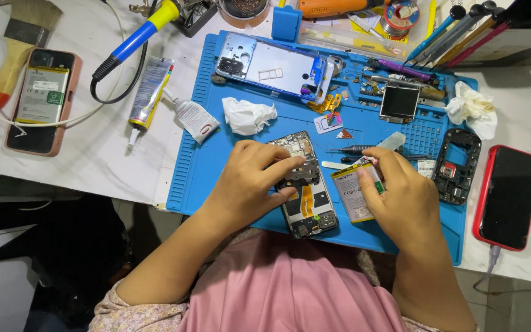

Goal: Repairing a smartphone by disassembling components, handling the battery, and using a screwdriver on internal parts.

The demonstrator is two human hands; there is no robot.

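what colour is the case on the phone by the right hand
Red, around the black-screened phone on the table; seen in the head view.

An opened black smartphone body (304,190) lies face down on the blue silicone mat, its back cover off, showing circuit boards, an empty battery bay and an orange flex ribbon; it tilts slightly, top end away. Just beside it to the right, a flat rectangular yellow-and-white phone battery (354,193) sits lifted at an angle.
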